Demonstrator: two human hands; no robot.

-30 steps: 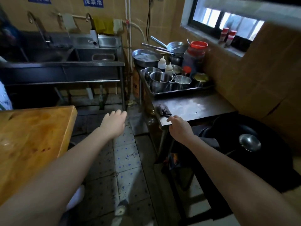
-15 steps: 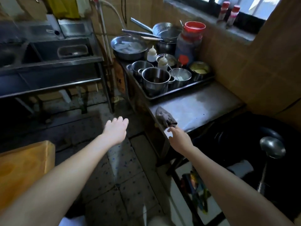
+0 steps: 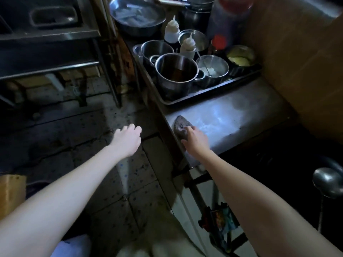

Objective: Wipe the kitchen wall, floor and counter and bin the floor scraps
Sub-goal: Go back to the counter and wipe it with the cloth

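Early days, I'd say: the right hand lays fingers on the grey rag at the steel counter edge, grip unclear. The left hand hangs loose and empty. Wall and floor look undone.

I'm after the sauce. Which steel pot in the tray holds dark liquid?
The biggest pot, at the tray's near-left corner. The pot to its right holds something white, the far-right one something yellow.

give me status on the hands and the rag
Left hand open, over floor. Right hand rests on grey rag at counter edge. Tray of pots behind, apart.
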